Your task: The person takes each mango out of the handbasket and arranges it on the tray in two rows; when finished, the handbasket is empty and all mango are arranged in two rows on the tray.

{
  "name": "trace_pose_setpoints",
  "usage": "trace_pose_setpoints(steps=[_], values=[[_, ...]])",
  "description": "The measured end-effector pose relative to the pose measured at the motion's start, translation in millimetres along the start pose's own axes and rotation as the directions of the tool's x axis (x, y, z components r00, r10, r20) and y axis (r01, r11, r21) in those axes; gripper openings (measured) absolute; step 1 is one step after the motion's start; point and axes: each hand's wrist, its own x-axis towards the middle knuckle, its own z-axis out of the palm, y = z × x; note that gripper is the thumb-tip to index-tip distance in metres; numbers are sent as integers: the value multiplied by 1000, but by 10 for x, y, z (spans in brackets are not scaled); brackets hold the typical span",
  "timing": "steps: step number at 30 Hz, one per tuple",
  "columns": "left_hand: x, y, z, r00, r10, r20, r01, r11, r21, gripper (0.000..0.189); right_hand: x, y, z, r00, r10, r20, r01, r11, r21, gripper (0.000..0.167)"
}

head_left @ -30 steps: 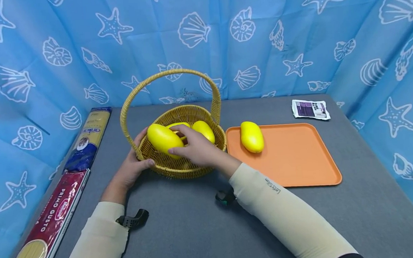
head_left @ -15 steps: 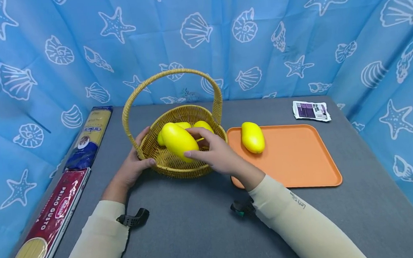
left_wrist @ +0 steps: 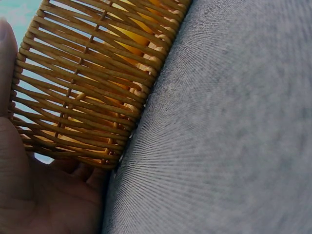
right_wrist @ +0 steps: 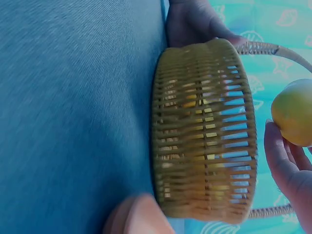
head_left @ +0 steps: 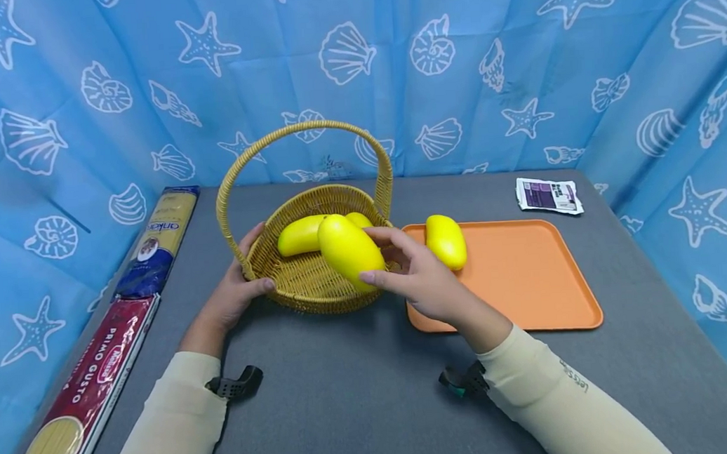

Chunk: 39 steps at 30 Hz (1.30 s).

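Observation:
A yellow mango (head_left: 350, 250) is pinched between the thumb and fingers of my right hand (head_left: 427, 279), over the right part of the wicker basket (head_left: 308, 302). In the right wrist view that mango (right_wrist: 295, 114) shows above the basket's rim. Inside the basket another mango (head_left: 301, 236) lies at the left, and one more (head_left: 359, 219) is partly hidden behind the held one. My left hand (head_left: 232, 296) grips the basket's left side, thumb in front; the left wrist view shows the hand (left_wrist: 53, 195) against the weave.
An orange tray (head_left: 513, 280) lies right of the basket, with a mango (head_left: 445, 242) at its left end. A small white and purple packet (head_left: 548, 195) sits behind the tray. Two spaghetti packs, one red (head_left: 80, 394) and one blue and gold (head_left: 158, 241), line the left edge.
My right hand has carried the mango rightward, from the basket's left part to its right part, uncovering the mango at the left. The left hand stays at the basket's side.

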Motion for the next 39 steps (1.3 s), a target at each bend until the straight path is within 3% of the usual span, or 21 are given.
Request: trace_pose_setpoints(steps=[14, 22, 29, 39], values=[[7, 12, 17, 1000, -2, -7, 2, 1000, -6, 106, -388, 47, -416, 996, 31, -81, -29, 999, 25, 62], [7, 13, 16, 1000, -1, -7, 1, 1000, -8, 105, -579, 127, -728, 983, 80, -167, -82, 997, -5, 61], [6, 6, 13, 1000, -4, -9, 4, 1000, -5, 106, -678, 192, -963, 962, 82, -261, -87, 996, -4, 60], [5, 13, 16, 1000, -3, -6, 3, 1000, -3, 107, -735, 359, -1242, 918, 112, -381, -48, 984, 172, 59]])
